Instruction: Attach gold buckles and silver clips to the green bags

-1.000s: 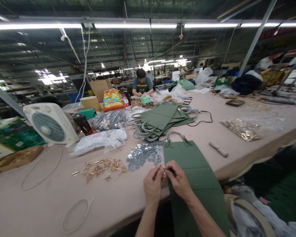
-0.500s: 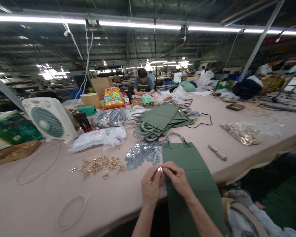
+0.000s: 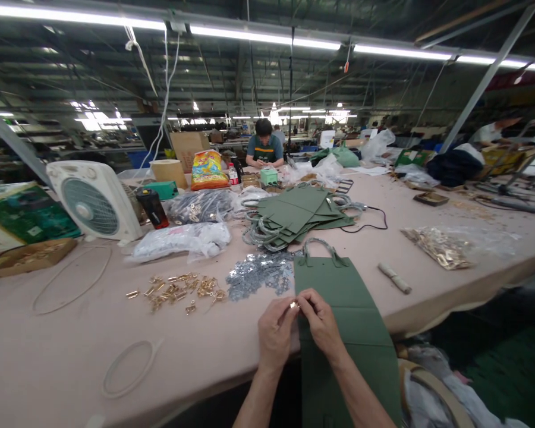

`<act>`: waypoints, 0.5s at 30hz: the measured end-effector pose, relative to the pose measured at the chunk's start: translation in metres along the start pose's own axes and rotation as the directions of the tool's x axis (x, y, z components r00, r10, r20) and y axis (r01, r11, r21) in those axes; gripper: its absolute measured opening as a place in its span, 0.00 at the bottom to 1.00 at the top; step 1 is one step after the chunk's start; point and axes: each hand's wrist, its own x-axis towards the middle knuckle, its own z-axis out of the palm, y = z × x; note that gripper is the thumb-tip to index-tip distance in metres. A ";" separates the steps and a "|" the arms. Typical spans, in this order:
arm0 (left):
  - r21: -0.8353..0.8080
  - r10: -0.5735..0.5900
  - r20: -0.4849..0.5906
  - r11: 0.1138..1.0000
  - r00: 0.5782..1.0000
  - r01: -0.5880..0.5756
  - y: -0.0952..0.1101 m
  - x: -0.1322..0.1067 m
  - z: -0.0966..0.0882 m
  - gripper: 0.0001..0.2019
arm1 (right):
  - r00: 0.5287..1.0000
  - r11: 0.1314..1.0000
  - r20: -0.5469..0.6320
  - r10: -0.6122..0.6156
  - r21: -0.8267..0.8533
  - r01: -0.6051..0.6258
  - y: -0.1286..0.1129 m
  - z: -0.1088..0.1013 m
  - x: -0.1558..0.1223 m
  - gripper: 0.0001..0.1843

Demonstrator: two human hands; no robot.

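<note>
Metal piece [image 3: 293,304], small and shiny, is pinched between the fingertips of my left hand [image 3: 274,333] and my right hand [image 3: 323,327]; its exact shape I cannot tell, because my fingers cover most of it. Both hands are narrow and touch, or nearly touch, at the tips, probably because so small a thing needs two sides of control. They are above the near edge of the pinkish-beige cloth-covered counter [image 3: 71,351]. Under my right forearm lies a long, flat, dark green panel [image 3: 361,321], its near end hanging over the edge, its far end with a grey-wrapped handle [image 3: 318,242] pointing away from me. I judge that it lies so in order to be close to my hands. Beyond my left hand is a heap of flat silver metal plates [image 3: 258,276], and left of it a scatter of gold-coloured metal fittings [image 3: 173,291]; both are spread loose, perhaps for easy picking one by one. Behind the handle, a stack of similar green panels [image 3: 298,205] lies fanned, maybe because the handles prevent neat piling.
</note>
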 end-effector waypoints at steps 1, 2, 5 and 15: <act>0.010 0.012 0.001 1.000 1.000 -0.012 0.001 0.000 0.000 0.12 | 1.000 1.000 -0.001 0.006 0.001 -0.006 0.000 0.000 0.000 0.18; 0.018 0.022 0.000 1.000 1.000 -0.022 0.003 0.000 0.001 0.12 | 1.000 1.000 0.000 0.013 0.004 -0.013 0.001 0.000 0.000 0.18; 0.034 0.037 0.010 0.999 0.999 -0.037 0.007 -0.001 0.001 0.13 | 0.999 0.999 0.013 0.047 0.027 -0.047 0.002 -0.002 -0.001 0.19; -0.140 -0.058 -0.015 0.989 0.998 0.055 -0.005 0.001 0.001 0.13 | 0.957 0.861 0.026 0.288 0.432 -0.270 0.022 0.002 0.003 0.24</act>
